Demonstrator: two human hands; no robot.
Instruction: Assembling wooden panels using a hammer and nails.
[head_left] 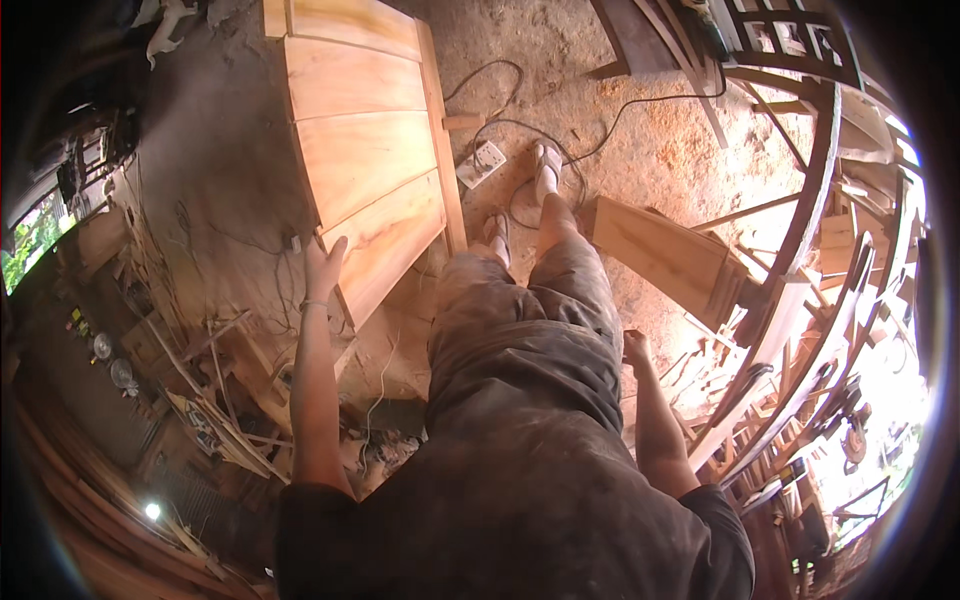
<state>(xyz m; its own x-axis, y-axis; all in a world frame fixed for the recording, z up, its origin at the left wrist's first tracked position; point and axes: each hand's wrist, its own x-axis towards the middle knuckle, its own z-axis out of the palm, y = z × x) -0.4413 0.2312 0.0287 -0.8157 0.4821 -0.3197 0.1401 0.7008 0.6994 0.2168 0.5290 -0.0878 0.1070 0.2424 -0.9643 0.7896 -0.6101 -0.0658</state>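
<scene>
To my left stands a pale wooden piece made of several joined boards (368, 135), with a narrow strip along its right side. My left hand (323, 267) rests on the near part of its left edge, thumb apart and fingers stretched out. Beside those fingertips is a small whitish thing (296, 244), too small to name. Down by my right thigh hangs my right hand (634, 348), its fingers curled in, and nothing shows in it. Both hands are apart from each other.
A white power socket block (481, 164) lies on the dusty ground near my feet, with a dark cable (640, 101) running right. A wooden box-like piece (660, 250) lies to my right. Curved timber frames (815, 190) crowd the right side; scrap wood (235, 380) lies at left.
</scene>
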